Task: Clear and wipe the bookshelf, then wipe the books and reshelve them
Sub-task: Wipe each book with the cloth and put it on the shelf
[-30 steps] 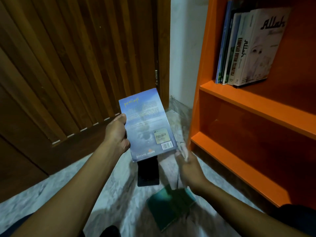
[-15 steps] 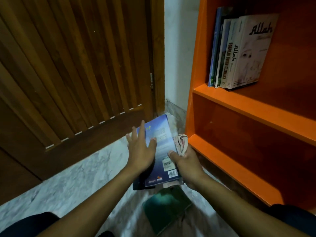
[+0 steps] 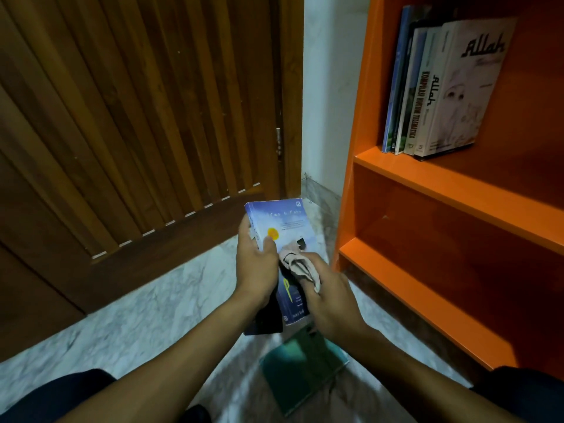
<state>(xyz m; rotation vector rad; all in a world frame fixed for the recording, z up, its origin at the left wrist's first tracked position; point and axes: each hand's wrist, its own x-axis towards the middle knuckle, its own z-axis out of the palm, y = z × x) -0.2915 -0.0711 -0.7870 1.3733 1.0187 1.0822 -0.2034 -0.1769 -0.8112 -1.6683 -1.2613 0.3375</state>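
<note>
While the left hand grips the left edge of a blue paperback, thumb curled over its front cover, the right hand holds a crumpled pale cloth bunched in its curled fingers and presses it on the cover's middle. That book is held low over the marble floor, just left of the orange bookshelf. A dark book lies beneath it, and a green book lies nearer on the floor. Five or so books stand leaning on the upper shelf at the right. A slatted wooden door fills the far left.
</note>
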